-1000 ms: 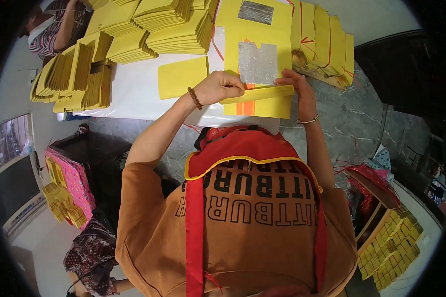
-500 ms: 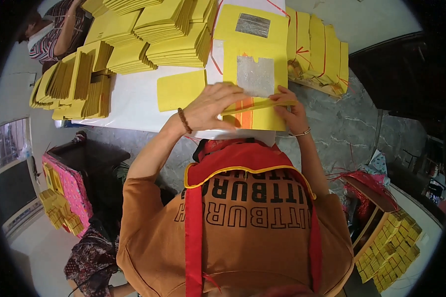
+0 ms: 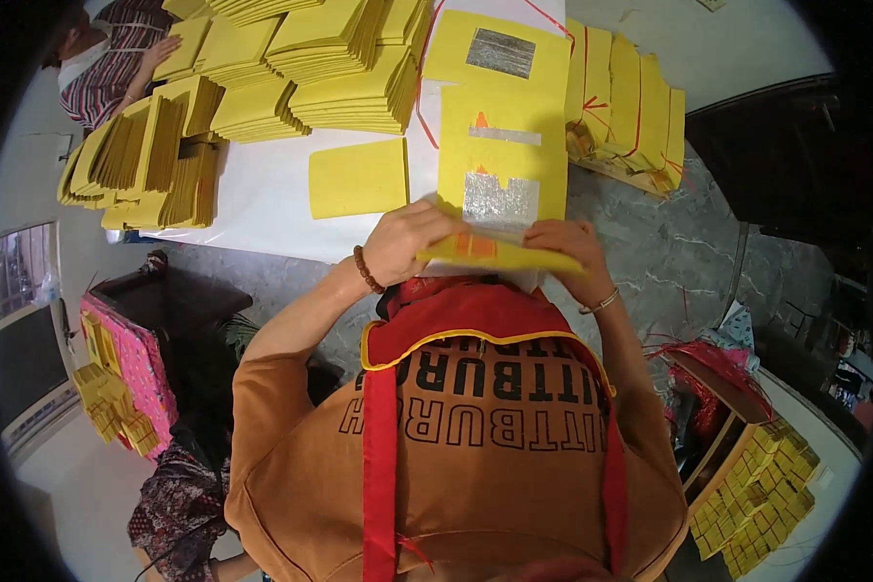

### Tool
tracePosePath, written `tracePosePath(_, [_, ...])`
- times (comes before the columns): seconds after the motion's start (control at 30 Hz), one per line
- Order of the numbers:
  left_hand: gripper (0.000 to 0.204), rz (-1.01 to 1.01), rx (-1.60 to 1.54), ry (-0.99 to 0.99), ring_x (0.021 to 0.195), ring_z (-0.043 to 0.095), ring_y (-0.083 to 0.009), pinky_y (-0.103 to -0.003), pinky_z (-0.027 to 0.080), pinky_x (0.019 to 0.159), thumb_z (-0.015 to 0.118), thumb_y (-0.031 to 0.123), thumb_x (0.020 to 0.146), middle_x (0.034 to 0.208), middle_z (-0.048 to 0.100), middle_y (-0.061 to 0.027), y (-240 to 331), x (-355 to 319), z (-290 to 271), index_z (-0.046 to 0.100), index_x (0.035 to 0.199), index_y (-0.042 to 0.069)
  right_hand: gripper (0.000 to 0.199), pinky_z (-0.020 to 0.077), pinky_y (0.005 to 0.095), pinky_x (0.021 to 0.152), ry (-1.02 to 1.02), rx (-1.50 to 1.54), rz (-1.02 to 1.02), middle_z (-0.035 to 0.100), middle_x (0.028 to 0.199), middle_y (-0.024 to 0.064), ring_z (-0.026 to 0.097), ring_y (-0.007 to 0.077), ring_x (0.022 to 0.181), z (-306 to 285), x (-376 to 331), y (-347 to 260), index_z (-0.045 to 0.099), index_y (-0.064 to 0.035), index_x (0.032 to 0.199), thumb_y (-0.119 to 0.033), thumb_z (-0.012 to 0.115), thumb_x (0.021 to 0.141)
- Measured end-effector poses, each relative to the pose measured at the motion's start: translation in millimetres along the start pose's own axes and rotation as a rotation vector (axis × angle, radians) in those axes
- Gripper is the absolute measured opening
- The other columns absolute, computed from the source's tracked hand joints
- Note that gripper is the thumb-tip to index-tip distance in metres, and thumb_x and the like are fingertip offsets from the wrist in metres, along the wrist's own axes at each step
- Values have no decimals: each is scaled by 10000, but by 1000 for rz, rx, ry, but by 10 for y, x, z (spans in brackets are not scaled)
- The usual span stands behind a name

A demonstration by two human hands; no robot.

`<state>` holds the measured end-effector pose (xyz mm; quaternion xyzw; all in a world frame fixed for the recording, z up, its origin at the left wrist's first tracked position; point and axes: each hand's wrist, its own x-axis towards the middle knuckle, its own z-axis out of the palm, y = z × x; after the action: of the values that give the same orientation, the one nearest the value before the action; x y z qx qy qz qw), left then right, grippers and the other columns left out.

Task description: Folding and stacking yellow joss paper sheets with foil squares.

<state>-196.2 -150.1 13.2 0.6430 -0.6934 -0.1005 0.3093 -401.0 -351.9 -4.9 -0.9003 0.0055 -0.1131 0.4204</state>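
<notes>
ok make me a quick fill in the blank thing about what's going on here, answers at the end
The left hand and the right hand hold paper whose main colour is ____.
The left wrist's bracelet is made of small brown ____.
On the right, a yellow bundle is tied with string coloured ____.
The bare tabletop near the left stacks is ____ in colour.

Missing words: yellow; beads; red; white.

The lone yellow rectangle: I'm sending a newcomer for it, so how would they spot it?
Start at the white-covered table, then find the person's left hand at its near edge. Just beyond and left of that hand lies the yellow rectangle. It is single and plain, unlike the thick stacks beyond it and the silver-patched sheets to its right.
</notes>
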Motion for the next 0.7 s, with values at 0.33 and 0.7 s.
tracePosePath(0.33, [294,-741,-977,233,803,571,-84,-246,470,689,584,87,850,927,631,-59,-213,176,292,524,1121,-10,322,460,262,738,407,537,587,631,949,78,574,116,861,231,290,-47,576,-12,1092,-166,619,813])
tracePosePath(0.7, [489,-913,-966,210,727,598,-102,-241,476,641,582,6,820,880,635,-91,-180,278,212,336,1243,15,455,434,282,864,552,436,527,599,1125,143,582,201,1011,335,311,101,532,-36,1198,-114,644,764])
